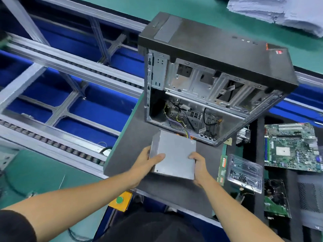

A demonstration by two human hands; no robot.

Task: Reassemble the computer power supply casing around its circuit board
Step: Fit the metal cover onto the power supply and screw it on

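A grey metal power supply box point(175, 154) sits over the dark mat point(129, 154), held between both hands. My left hand point(148, 159) grips its left side with the thumb across the top. My right hand point(199, 165) grips its right edge. Coloured wires point(187, 133) run from the box's far end into the open computer tower point(215, 84) lying on its side just beyond. The circuit board inside the box is hidden by the casing.
A green motherboard point(291, 147) lies at the right. A clear plastic tray of screws point(244, 173) rests near my right hand, with a heatsink point(243, 135) behind it. A conveyor frame point(52, 95) runs along the left. A green button point(119, 199) sits on the table front.
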